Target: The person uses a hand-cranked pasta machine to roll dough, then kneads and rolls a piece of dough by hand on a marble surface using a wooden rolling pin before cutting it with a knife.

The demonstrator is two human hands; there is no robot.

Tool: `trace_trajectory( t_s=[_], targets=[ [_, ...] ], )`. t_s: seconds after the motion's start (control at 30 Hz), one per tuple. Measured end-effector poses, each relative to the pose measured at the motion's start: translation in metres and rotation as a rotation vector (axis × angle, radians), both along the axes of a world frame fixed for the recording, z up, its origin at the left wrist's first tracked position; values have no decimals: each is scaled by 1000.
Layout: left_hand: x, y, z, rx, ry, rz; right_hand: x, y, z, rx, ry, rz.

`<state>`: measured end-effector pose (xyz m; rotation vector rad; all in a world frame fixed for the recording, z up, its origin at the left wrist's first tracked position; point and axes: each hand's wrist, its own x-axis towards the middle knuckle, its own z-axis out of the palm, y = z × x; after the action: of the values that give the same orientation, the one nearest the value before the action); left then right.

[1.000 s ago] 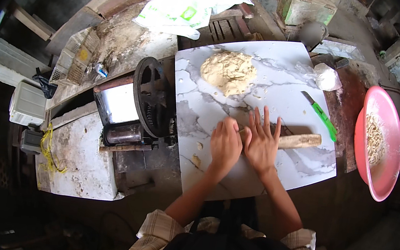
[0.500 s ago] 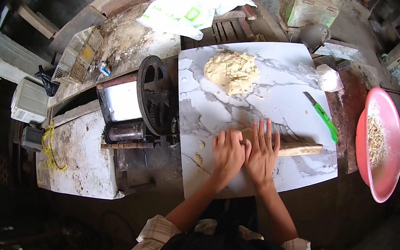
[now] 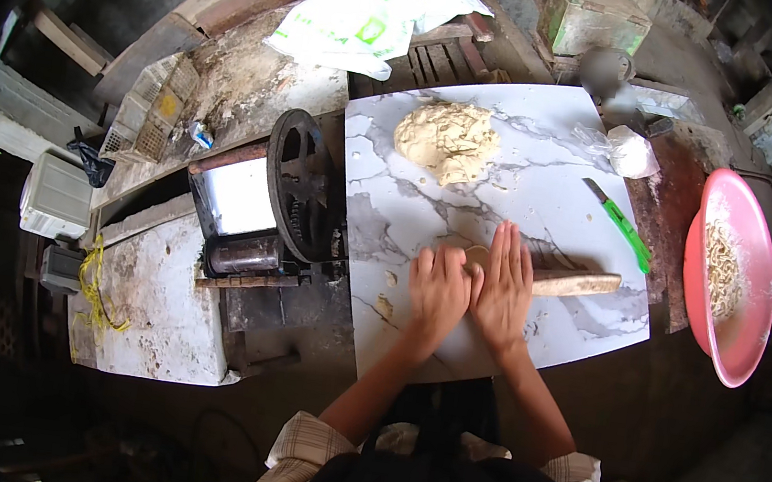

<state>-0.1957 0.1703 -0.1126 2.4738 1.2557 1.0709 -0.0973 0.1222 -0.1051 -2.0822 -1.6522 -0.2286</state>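
Note:
A wooden rolling pin (image 3: 578, 284) lies across the marbled board, its right end showing past my hands. My right hand (image 3: 500, 298) rests flat on it, fingers stretched out and pressed down. My left hand (image 3: 439, 291) is close beside it, its fingers curled over the pin's left part, which is mostly covered. A small flat piece of dough (image 3: 476, 253) peeks out between the two hands. Farther back on the board sits a big rough lump of pale dough (image 3: 448, 140).
A green-handled knife (image 3: 626, 234) and a bag of white powder (image 3: 632, 154) lie at the board's (image 3: 374, 336) right side. Beyond is a pink basin (image 3: 758, 287) with noodle-like strands. A hand-wheel roller machine (image 3: 301, 187) stands left. A white sack (image 3: 355, 20) lies behind.
My right hand's fingers have drawn closer together and edged slightly forward on the pin. My left hand stays almost in place.

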Motion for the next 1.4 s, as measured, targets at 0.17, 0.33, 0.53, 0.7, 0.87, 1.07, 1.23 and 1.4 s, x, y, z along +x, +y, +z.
trace_trajectory(
  t_s=[0.17,0.33,0.53,0.7,0.87,1.07,1.23,1.4],
  targets=[
    [8,9,9,35,-52,10,8,11,4,-4,-33,48],
    [32,58,9,-47,-65,66,25,64,9,60,-41,-35],
    [30,54,-5,-100,-44,148,34,39,5,47,-53,209],
    [18,39,-12,-80,-136,150,58,-3,23,38,-171,465],
    [16,26,-2,-49,-217,122,87,-1,28,11,-155,544],
    [3,-1,23,-188,-329,36,72,-48,37,-9,28,414],
    [6,-4,13,-498,-573,40,51,-65,29,-63,98,326],
    [17,8,18,-530,-367,99,34,-51,23,-83,142,101]
  ],
)
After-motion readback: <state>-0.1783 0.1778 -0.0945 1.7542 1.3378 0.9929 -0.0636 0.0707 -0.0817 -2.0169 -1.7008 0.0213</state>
